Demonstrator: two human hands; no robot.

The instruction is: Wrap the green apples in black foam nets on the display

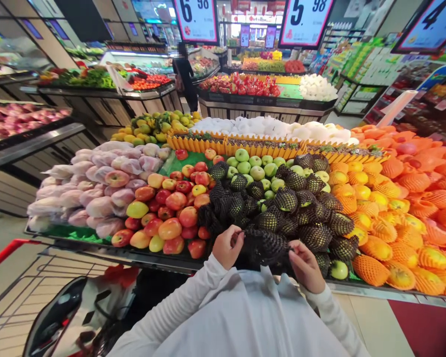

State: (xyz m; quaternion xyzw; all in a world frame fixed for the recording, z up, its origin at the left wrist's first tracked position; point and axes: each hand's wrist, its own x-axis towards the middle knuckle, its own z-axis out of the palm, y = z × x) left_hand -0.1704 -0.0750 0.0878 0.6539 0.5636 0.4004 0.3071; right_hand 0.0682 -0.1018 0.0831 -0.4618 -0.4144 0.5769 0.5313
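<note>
Stretched between my two hands is a black foam net sleeve (pixel 266 246), held low over the front edge of the fruit stand. My left hand (pixel 228 246) pinches its left end between thumb and fingers. At the other end, my right hand (pixel 306 265) grips the net in the same way. Whether a fruit sits inside this net I cannot tell. Just beyond it lie green apples in black nets (pixel 286 198), with bare green apples (pixel 257 172) further back. Red apples (pixel 176 201) are heaped left of my left hand.
Orange-netted yellow fruit (pixel 379 246) fills the stand's right side; film-wrapped apples (pixel 100 206) lie at the left. A shopping cart (pixel 13 297) holding a bag (pixel 92 302) stands at my left. A person (pixel 186 77) stands further back. Price screens (pixel 306 22) hang overhead.
</note>
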